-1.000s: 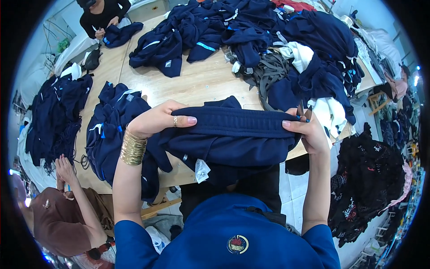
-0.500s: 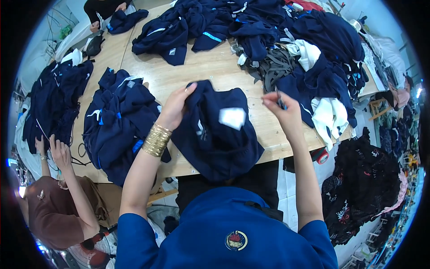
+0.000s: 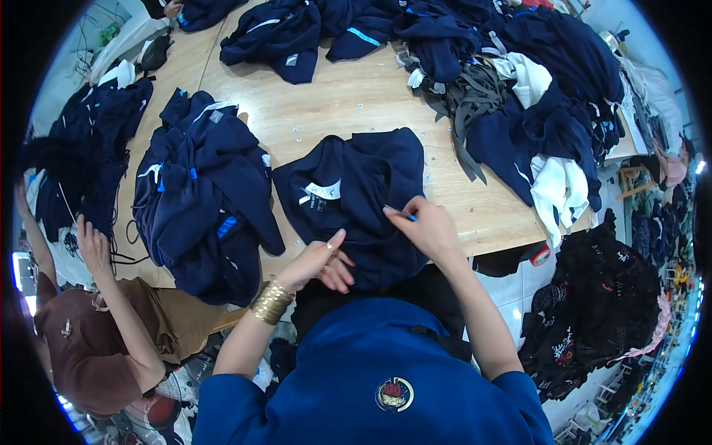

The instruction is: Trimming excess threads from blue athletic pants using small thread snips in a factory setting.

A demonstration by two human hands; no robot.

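Observation:
A navy blue garment (image 3: 363, 170) lies bunched on the table in front of me. On it are a white label (image 3: 326, 190) and a smaller dark tag beside that. At its lower left edge is my left hand (image 3: 326, 265), thumb and fingers apart and holding nothing; gold bangles are on that wrist. My right hand (image 3: 430, 228) is closed on a small blue tool (image 3: 410, 216), pinched at the garment's right side. Fingers hide most of the tool, so its exact kind does not show.
Navy garments form a pile (image 3: 200, 193) on the left and more at the back. Grey strips (image 3: 478, 96) and white cloth (image 3: 556, 193) lie on the right of the wooden table (image 3: 326, 111). A co-worker (image 3: 104, 334) works at the left; black lace-like fabric (image 3: 593, 311) heaps beyond the right edge.
The garment, held up by my left hand before, now rests flatter on the table. My left hand has moved down and let go; my right hand has come down and left onto the cloth.

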